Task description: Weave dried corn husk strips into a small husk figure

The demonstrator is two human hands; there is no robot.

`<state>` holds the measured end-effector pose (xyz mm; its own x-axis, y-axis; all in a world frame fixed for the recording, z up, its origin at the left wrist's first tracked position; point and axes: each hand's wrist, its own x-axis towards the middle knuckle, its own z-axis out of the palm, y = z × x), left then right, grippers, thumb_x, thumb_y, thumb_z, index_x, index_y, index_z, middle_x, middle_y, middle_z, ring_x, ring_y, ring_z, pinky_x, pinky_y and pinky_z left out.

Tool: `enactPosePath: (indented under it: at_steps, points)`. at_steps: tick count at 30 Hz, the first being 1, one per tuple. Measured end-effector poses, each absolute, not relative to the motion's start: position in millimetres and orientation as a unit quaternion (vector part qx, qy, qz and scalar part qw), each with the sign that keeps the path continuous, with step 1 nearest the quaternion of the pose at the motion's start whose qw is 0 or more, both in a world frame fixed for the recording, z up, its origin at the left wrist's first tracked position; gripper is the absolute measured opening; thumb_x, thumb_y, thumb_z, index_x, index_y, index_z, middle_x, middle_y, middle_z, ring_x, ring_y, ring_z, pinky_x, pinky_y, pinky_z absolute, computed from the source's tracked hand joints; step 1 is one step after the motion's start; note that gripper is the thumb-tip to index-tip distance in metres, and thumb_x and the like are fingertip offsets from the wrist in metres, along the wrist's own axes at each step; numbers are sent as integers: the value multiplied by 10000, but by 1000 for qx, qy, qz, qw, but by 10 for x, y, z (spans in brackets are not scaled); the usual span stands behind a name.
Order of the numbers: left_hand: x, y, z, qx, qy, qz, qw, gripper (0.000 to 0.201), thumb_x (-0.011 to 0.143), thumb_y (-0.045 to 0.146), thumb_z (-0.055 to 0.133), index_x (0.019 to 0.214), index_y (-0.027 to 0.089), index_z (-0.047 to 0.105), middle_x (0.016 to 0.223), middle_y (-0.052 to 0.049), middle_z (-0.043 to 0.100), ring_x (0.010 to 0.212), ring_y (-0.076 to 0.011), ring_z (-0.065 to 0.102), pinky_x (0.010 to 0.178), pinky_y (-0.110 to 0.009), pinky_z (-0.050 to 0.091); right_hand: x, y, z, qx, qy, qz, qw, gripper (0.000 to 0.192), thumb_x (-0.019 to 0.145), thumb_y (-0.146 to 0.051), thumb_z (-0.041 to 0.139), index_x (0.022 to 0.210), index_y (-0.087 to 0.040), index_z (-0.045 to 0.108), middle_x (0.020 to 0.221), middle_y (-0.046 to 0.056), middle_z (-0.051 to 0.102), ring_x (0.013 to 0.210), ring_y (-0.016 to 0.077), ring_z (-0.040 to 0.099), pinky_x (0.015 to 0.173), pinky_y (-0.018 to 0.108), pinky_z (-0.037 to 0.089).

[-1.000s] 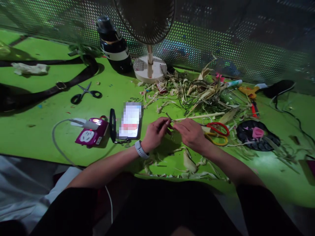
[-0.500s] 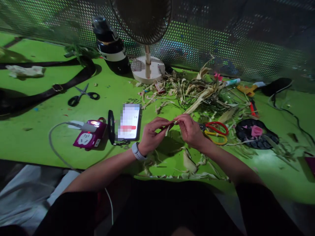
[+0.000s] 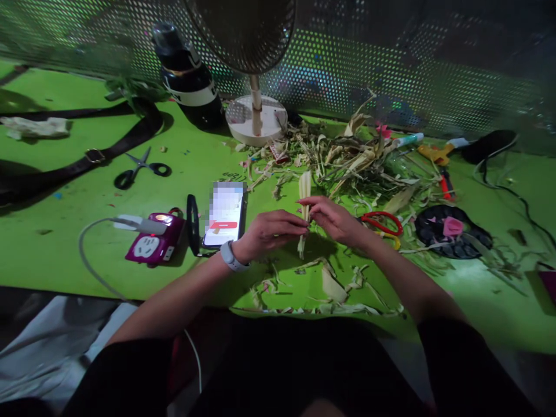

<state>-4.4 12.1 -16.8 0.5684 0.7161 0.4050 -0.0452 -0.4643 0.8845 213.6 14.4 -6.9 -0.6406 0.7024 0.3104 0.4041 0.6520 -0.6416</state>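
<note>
Pinching a pale corn-husk bundle (image 3: 305, 185) between our fingertips, we hold it lengthwise, pointing away from us, one end at twelve o'clock and a narrow, frayed end at six. Our left hand (image 3: 273, 231) grips it from nine o'clock, our right hand (image 3: 341, 223) from three; both are closed on it, above the green tabletop (image 3: 191, 174), though the overlapping fingers hide exactly where they meet. Taking the husk as the dial's centre, we see a lit smartphone (image 3: 223, 214) at nine, its screen partly blurred, and a purple power adapter (image 3: 153, 246) farther out that way. Black-handled scissors (image 3: 139, 168) lie open between nine and ten. The white fan base (image 3: 238, 119) stands at eleven, and a heap of dried husk scraps (image 3: 347, 159) spreads around one. At two rests a yellow glue gun (image 3: 435, 153); at three, beyond our right wrist, lie red and yellow tool handles (image 3: 384, 214), then a black tray (image 3: 428, 234) bearing a pink piece (image 3: 452, 226).
</note>
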Motion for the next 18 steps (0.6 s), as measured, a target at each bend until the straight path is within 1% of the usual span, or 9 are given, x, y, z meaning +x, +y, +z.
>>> enactPosePath:
  at_steps: [3,5,7,9,11,12,16,18]
  points:
    - [-12,122,-223,742,249,372,499,134,733,217,705,851,251,759,928,-86,745,843,-170,696,792,-287,537,2122,162,-183,-322,-872,248,272,139,962,-247,373,963,-196,502,1304,147,522,1149,182,545,931,395,458]
    - [10,120,-275,707,300,364,527,130,734,255,706,848,219,757,857,-80,749,786,-169,694,753,-278,539,2117,157,-251,-338,-883,203,254,155,958,-242,380,962,-180,522,1288,160,527,1092,186,576,877,363,479]
    - [30,124,-321,658,355,371,550,159,728,296,712,834,183,749,813,-74,745,734,-160,679,713,-266,533,2118,140,-291,-374,-892,139,214,170,951,-242,400,954,-166,552,1165,149,597,980,193,611,789,329,484]
    - [49,131,-348,603,390,379,583,220,704,328,733,847,162,728,792,-64,737,704,-146,663,682,-248,524,2125,118,-299,-408,-893,84,169,185,943,-259,426,931,-160,582,964,109,654,833,194,622,688,302,457]
    - [67,133,-348,559,405,383,614,265,681,346,750,854,152,697,755,-47,718,675,-127,644,641,-223,511,2134,94,-282,-426,-891,64,144,204,941,-286,446,901,-160,601,825,73,659,723,179,605,621,282,412]
    - [76,131,-341,546,408,386,622,264,676,350,753,836,152,685,727,-36,704,649,-115,628,608,-206,499,2139,82,-268,-429,-890,65,140,210,940,-299,454,893,-162,606,794,61,658,699,171,597,607,276,394]
    - [88,116,-314,541,431,360,626,204,690,344,731,757,154,698,634,-9,657,506,-64,522,454,-155,400,2149,36,-229,-408,-898,60,150,213,942,-304,457,888,-171,614,778,51,657,710,161,584,618,271,382]
    - [80,115,-316,543,445,335,628,209,695,341,719,787,153,724,641,-18,675,502,-72,528,451,-165,404,2146,19,-239,-392,-906,28,160,209,939,-284,458,881,-171,623,831,74,661,763,177,589,648,285,403]
